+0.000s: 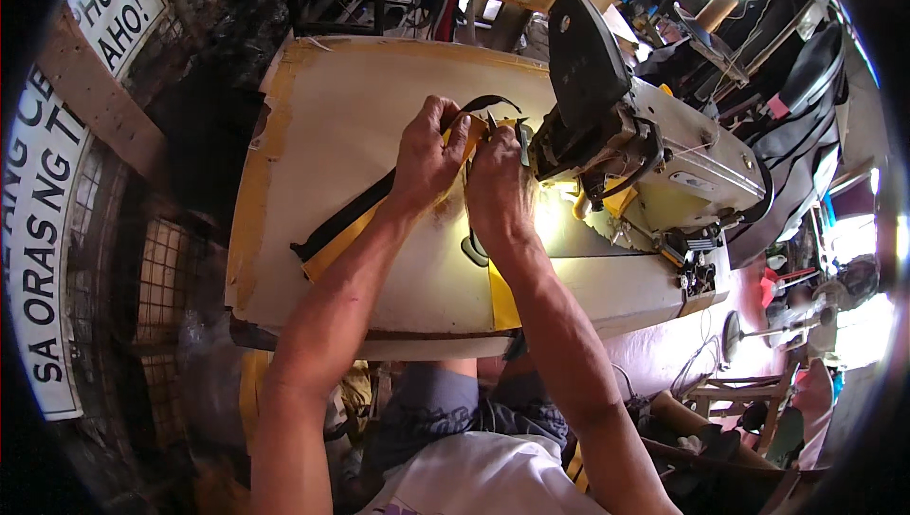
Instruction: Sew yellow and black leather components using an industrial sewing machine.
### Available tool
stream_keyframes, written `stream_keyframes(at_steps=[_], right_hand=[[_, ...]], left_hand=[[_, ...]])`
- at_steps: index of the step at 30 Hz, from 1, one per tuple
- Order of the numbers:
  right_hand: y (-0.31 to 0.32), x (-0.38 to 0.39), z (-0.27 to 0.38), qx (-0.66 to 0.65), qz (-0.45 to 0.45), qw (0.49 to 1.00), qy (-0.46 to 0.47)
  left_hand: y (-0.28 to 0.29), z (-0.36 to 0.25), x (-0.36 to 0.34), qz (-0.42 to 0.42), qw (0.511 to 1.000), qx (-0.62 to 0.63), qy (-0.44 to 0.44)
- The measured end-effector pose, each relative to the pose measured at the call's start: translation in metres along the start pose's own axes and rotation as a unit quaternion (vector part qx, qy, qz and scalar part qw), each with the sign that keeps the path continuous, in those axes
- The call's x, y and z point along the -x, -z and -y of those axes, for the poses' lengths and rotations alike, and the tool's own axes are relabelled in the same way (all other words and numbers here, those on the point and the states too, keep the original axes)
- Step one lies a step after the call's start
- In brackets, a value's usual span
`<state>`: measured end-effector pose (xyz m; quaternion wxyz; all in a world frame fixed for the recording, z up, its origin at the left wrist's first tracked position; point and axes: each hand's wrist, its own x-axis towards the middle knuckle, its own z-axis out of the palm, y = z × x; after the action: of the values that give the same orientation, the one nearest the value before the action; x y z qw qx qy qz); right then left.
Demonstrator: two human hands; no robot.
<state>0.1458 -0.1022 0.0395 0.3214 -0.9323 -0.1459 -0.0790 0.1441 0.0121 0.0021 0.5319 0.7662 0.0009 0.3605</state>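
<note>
Over the white-topped sewing table (351, 88), my two hands work close together, left of the sewing machine's needle area. My left hand (431, 156) is closed, pinching a yellow strip (479, 128) between thumb and fingers. A black strip with a yellow edge (349, 214) runs from under that hand toward the table's left side. My right hand (500, 178) is closed beside it, its fingertips at the strip. A small dark pointed tool (491, 120) sticks up from those fingers; its kind is mostly hidden. Beyond the fingertips curves a black band (493, 100).
An industrial sewing machine (701, 150) fills the table's right side, with a bright light near its needle. A yellow strip (503, 299) reaches the front edge. Black material (806, 126) is piled behind the machine. A standing fan (735, 335) is at the right.
</note>
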Motion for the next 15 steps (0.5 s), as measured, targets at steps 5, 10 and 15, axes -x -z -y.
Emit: stream_keyframes(at_steps=[5,10,15], right_hand=[[-0.006,-0.003,-0.001,-0.056,-0.021,0.998,-0.033],[-0.001,-0.003,-0.007,-0.002,0.03,0.999,-0.013],[0.035,0.063,-0.019,0.05,0.103,0.983,0.14]], left_hand=[[0.0,0.0,0.001,-0.001,1.0,0.0,-0.008],[-0.001,0.001,-0.001,-0.007,1.0,-0.015,-0.012],[0.032,0.031,-0.021,-0.1,0.974,-0.201,-0.04]])
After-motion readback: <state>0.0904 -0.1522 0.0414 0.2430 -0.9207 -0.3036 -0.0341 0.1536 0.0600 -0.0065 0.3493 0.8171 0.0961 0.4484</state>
